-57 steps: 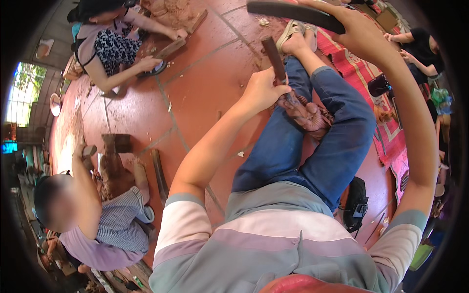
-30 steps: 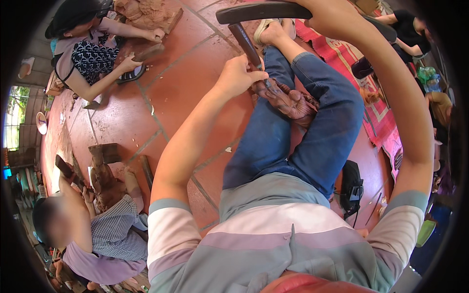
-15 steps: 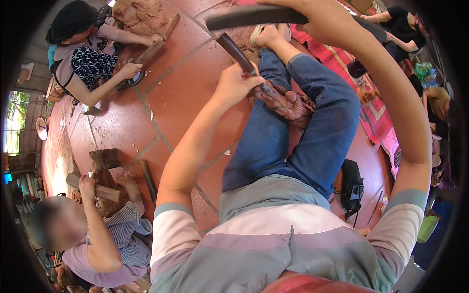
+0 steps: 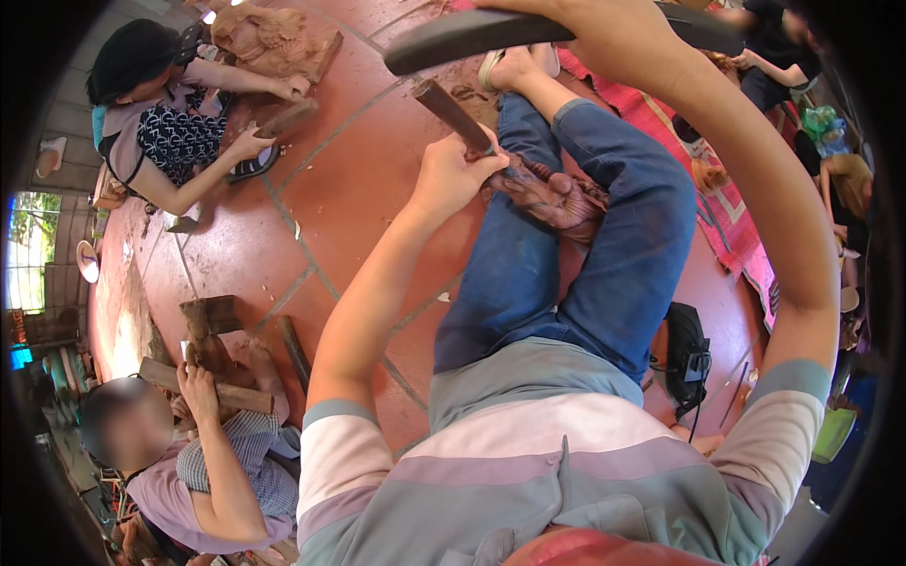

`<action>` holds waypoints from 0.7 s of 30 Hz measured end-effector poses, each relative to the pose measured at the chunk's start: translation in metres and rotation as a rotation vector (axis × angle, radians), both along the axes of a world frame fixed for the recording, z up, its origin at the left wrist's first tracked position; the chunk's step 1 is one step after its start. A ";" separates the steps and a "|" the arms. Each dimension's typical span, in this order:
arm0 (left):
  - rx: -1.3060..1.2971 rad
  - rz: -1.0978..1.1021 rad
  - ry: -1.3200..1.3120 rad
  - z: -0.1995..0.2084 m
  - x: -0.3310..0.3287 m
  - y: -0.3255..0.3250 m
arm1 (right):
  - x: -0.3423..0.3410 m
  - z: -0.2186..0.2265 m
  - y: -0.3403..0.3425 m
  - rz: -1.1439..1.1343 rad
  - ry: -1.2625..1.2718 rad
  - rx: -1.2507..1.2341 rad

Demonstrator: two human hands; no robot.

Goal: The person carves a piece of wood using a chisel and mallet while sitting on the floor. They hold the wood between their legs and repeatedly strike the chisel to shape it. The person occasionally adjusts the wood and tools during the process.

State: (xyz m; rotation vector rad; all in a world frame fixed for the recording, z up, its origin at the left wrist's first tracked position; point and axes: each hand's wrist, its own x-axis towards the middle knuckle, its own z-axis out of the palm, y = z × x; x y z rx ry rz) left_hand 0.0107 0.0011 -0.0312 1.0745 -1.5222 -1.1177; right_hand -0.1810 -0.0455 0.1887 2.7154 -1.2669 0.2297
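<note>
My left hand (image 4: 453,176) grips a chisel (image 4: 453,115) by its dark wooden handle, the handle's free end pointing up and left. The chisel's lower end meets a reddish-brown wood carving (image 4: 557,203), rounded and deeply cut, resting between my jeans-clad legs. High at the top edge, my right hand (image 4: 609,26) is closed around a long dark wooden bat (image 4: 472,40). One end of the bat reaches left above the chisel handle, apart from it, and the other sticks out to the right. Part of my right hand's fingers is cut off by the frame.
At upper left a person in a black hat (image 4: 137,61) holds a wooden mallet (image 4: 290,119) near a large carving (image 4: 269,42). At lower left another person swings a wooden bar (image 4: 212,387). A black bag (image 4: 684,354) lies right of my hip, beside a red mat (image 4: 727,222).
The bat in my right hand has shifted slightly left, and its right end now shows. My left hand and chisel have barely moved. The lower-left person's bar has moved down and right.
</note>
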 end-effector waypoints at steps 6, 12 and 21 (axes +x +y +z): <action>0.108 -0.026 0.235 0.004 0.008 -0.008 | -0.011 0.001 -0.005 0.029 -0.348 0.203; 0.156 -0.049 0.133 0.017 0.008 -0.011 | -0.013 -0.004 -0.010 -0.012 -0.322 0.141; 0.216 -0.094 -0.032 0.025 0.007 -0.019 | -0.003 -0.019 -0.025 -0.011 -0.085 0.081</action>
